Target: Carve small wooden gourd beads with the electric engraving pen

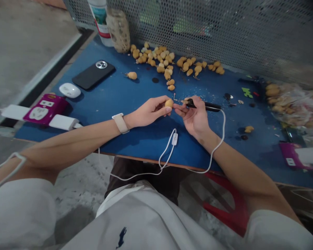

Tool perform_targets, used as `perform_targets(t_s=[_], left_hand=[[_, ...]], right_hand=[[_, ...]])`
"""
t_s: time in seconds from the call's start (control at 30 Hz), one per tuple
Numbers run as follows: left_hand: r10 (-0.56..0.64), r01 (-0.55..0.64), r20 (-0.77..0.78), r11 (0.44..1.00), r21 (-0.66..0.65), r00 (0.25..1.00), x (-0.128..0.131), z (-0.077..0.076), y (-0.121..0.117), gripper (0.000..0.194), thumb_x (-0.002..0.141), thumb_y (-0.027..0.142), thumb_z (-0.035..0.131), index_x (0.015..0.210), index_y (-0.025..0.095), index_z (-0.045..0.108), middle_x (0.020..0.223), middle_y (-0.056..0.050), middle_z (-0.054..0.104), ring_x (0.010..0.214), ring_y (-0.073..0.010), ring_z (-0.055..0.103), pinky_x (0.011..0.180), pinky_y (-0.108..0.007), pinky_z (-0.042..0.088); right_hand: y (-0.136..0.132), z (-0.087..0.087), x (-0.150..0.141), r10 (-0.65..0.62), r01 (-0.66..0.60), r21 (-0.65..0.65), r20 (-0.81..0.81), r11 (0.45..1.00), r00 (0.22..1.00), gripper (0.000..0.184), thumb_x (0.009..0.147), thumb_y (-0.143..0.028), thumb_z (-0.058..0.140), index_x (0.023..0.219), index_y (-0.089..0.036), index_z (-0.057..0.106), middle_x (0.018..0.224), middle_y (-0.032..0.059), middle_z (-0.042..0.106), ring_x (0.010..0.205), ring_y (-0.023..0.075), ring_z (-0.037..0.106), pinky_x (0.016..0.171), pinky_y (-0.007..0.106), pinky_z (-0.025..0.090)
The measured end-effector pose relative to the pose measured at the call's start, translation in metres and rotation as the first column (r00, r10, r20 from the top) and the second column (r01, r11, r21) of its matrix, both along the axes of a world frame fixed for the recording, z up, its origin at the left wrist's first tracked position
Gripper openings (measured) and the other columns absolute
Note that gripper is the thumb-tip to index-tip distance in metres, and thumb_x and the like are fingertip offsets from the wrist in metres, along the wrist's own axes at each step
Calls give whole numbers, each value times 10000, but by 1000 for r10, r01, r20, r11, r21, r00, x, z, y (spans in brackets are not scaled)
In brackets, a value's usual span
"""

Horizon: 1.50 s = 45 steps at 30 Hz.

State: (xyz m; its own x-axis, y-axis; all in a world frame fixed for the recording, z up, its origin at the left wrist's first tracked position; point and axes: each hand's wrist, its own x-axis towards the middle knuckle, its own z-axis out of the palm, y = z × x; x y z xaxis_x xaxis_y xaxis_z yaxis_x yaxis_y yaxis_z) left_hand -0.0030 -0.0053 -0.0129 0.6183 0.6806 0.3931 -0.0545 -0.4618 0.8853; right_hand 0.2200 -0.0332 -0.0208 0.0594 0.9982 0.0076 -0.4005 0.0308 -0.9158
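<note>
My left hand (149, 111) pinches a small tan gourd-shaped piece (168, 103) above the blue table (120, 97). My right hand (193, 116) grips a black pen-like tool (205, 106) whose thin tip points at the piece. A white cord with an inline switch (174, 139) runs from the tool over the table's front edge. A pale watch (120, 123) is on my left wrist. Several more tan pieces (161, 60) lie in a heap at the back of the table.
A black phone (93, 74), a white case (69, 90) and a magenta power strip (45, 108) lie at the left. Bottles (112, 24) stand against the mesh fence. A clear bag of pieces (289, 100) and another magenta strip (292, 156) sit right. A red stool (229, 208) is below.
</note>
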Motion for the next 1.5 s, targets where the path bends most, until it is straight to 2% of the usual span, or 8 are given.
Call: perform_targets(t_s=[0.17, 0.33, 0.6, 0.77, 1.0, 1.27, 1.5], left_hand=[[50, -50, -21, 998, 33, 999, -1, 2, -2, 605, 1138, 782, 637, 1041, 186, 667, 931, -72, 749, 826, -154, 698, 775, -262, 579], [78, -75, -49, 996, 56, 996, -1, 5, -5, 614, 1145, 783, 616, 1011, 187, 681, 898, -63, 751, 775, -147, 673, 739, -259, 546], [127, -119, -85, 989, 86, 988, 0, 6, -8, 644, 1133, 816, 598, 955, 200, 654, 778, -9, 641, 660, -127, 513, 621, -264, 415], [99, -95, -64, 994, 62, 993, 1, 8, -8, 652, 1129, 826, 597, 973, 197, 661, 836, -41, 708, 714, -143, 606, 676, -270, 482], [91, -87, -62, 995, 57, 994, 1, 8, -8, 656, 1131, 832, 588, 980, 198, 656, 859, -52, 735, 732, -149, 648, 703, -275, 525], [116, -110, -104, 992, 66, 988, 0, 8, -9, 673, 1128, 856, 560, 986, 203, 641, 860, -50, 743, 724, -146, 637, 704, -272, 520], [113, -107, -94, 992, 71, 989, 0, 6, -8, 637, 1140, 819, 575, 977, 207, 635, 846, -41, 723, 714, -146, 617, 687, -275, 496]], right_hand=[[-7, 7, -1, -26, 10, 147, 107, 989, 994, 557, 784, -736, 1003, 867, -296, 671, 826, -72, 796, 935, 252, 937, 845, 372, 793], [-12, 7, -1, -95, 41, 266, 194, 963, 976, 499, 836, -719, 999, 904, -303, 731, 834, -54, 803, 836, 235, 922, 839, 391, 799], [-14, 2, 1, -157, 64, 330, 265, 942, 951, 474, 866, -692, 998, 933, -299, 741, 935, -41, 804, 816, 227, 913, 835, 410, 808], [-12, -1, 1, -181, 66, 369, 285, 927, 941, 471, 918, -723, 940, 955, -303, 730, 941, -33, 801, 893, 242, 927, 871, 418, 808], [-12, 0, 2, -192, 65, 398, 290, 915, 938, 473, 904, -704, 966, 942, -281, 757, 938, -35, 805, 819, 216, 914, 837, 384, 805], [-14, 2, -1, -198, 73, 382, 298, 921, 934, 508, 883, -740, 963, 941, -288, 737, 933, -34, 815, 862, 247, 927, 878, 433, 810], [-20, 7, -2, -185, 83, 332, 289, 940, 939, 397, 910, -650, 980, 944, -313, 772, 980, -32, 840, 931, 267, 937, 935, 474, 809]])
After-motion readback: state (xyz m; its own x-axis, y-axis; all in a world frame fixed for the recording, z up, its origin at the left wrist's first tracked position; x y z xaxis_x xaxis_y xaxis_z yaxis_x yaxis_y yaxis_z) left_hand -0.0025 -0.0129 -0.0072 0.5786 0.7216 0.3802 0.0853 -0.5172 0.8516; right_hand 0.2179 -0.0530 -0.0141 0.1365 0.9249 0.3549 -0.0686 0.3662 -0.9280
